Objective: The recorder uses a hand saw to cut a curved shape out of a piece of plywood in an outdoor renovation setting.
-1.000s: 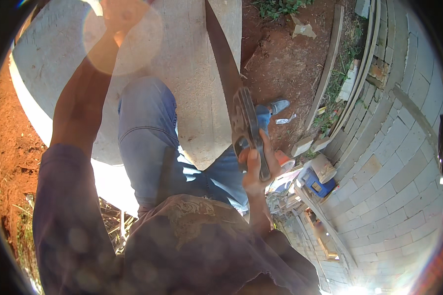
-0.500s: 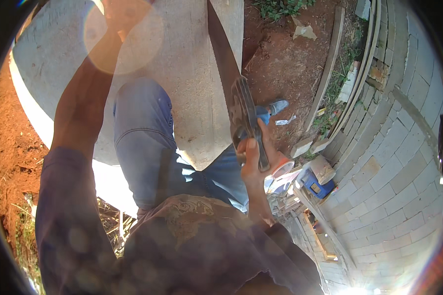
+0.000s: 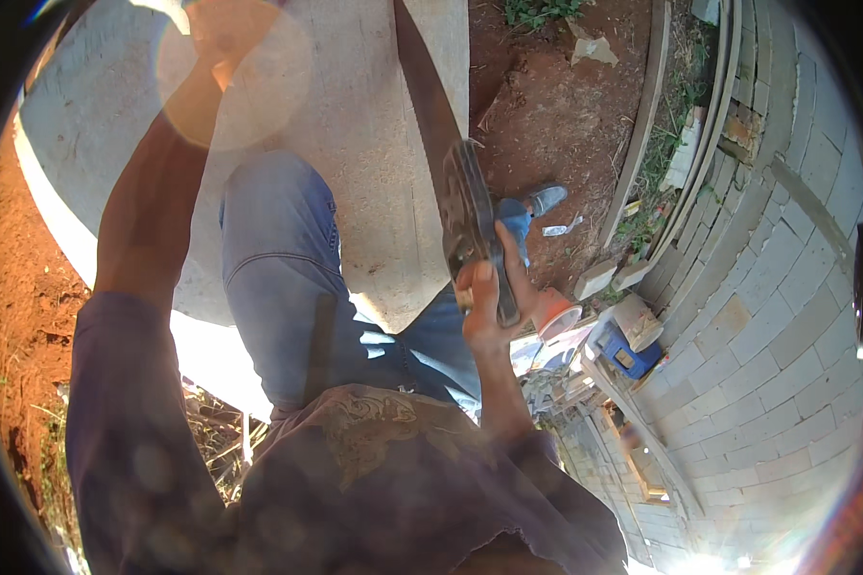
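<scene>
My right hand (image 3: 483, 302) is closed around the dark handle of a handsaw (image 3: 430, 91). The saw's long blade points away from me, its toothed side lying along the right part of a wide pale board (image 3: 374, 192). A dark line runs down the board left of the handle. My bent knee in blue jeans presses on top of the board. Far left, my left hand (image 3: 228, 34) rests on the board with the arm stretched out. Lens glare and the top edge hide its fingers.
An orange-pink bucket (image 3: 554, 314) stands right of my right hand, beside a blue container (image 3: 625, 351). Long planks (image 3: 638, 125) lie on the red soil along a grey block wall (image 3: 777, 316). My shoe (image 3: 548, 199) is on the soil right of the board.
The saw and my right hand have shifted slightly away from me and to the left. My left hand stays on the board, and the view has tilted a little.
</scene>
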{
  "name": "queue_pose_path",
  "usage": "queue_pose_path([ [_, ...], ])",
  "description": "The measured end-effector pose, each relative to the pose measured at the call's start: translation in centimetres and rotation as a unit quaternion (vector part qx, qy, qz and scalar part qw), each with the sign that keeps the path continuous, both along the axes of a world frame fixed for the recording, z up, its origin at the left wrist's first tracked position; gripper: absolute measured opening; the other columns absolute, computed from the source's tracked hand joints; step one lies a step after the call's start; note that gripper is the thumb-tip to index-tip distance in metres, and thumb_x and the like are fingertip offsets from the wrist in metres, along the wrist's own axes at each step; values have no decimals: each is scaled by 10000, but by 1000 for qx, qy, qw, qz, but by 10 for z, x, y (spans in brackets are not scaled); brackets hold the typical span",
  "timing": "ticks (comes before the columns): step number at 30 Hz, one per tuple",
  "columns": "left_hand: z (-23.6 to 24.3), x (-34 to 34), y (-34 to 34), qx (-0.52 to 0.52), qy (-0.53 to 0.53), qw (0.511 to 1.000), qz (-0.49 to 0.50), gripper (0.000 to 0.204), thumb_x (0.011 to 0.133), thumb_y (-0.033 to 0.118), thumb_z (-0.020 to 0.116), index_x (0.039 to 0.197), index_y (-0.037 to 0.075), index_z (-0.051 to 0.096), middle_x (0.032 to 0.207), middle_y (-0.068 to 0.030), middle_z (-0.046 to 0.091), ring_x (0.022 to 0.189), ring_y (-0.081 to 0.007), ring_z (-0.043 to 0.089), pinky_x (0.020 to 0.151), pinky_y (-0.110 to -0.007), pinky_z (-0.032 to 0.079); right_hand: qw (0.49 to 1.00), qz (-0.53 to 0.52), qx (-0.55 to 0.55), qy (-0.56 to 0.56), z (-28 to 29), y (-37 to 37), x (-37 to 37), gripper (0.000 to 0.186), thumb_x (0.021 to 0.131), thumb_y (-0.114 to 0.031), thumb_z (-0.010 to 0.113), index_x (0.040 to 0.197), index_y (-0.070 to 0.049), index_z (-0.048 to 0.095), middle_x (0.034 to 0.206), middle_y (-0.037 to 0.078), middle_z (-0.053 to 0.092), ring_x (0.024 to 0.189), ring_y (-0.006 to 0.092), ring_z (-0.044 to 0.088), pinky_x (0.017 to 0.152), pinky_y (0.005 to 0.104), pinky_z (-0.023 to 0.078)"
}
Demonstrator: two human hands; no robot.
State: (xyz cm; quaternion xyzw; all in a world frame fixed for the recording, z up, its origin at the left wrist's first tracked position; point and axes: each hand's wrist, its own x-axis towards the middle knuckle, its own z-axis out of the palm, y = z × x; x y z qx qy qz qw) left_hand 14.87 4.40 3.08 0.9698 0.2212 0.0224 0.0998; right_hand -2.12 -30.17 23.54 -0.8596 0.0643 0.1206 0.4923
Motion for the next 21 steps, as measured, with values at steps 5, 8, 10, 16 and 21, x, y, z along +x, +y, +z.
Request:
queue_pose_path([
  [5,16,5,10,43,10,999,7,924,859,583,609,1543,80,246,1580,-147,306,1468,-430,189,1196,-546,158,997,53,-22,-43,22,-59,-72,488,974,-237,540,1322,104,525,800,133,689,638,112,605,600,232,484],
  [8,2,18,-1,31,-37,999,-8,922,868,580,602,1546,77,232,1584,-147,298,1470,-429,184,1201,-542,147,998,-13,51,-34,-70,23,48,403,938,-147,619,1249,107,585,721,32,623,582,71,546,553,245,454],
  [10,-2,24,-14,10,-28,999,-32,914,879,567,599,1548,73,218,1585,-148,293,1469,-430,185,1204,-539,143,992,-23,111,-64,-110,59,125,391,951,-159,612,1279,53,587,712,7,597,590,60,520,537,243,435],
  [16,3,-1,5,21,-7,1000,-5,924,872,567,601,1548,71,214,1581,-146,303,1471,-425,185,1204,-535,152,1000,5,7,9,10,-10,-14,460,979,-212,535,1284,132,544,658,66,610,590,103,555,553,252,430],
  [21,10,1,8,41,0,999,2,924,868,559,607,1550,77,211,1577,-144,312,1466,-439,187,1202,-540,156,988,85,-125,-15,43,-64,-82,506,987,-240,496,1314,143,458,855,149,671,658,161,620,670,310,551],
])
